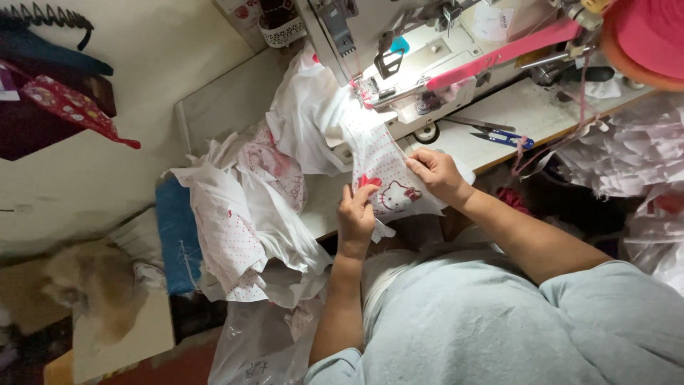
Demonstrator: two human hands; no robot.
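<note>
Both hands, left [356, 214] and right [438, 175], pinch the dotted fabric [388, 167] with closed fingers, its far end under the sewing machine [399, 43], sewn pieces [235, 228] heaped beside.

You sat at a pale desk [531, 107] set against a cream wall [160, 50]. A lamp on the sewing machine [399, 36] threw bright light onto the desk. Floor [28, 285] lay dim to your left, with a blue cushion [174, 235] beside the desk.
</note>
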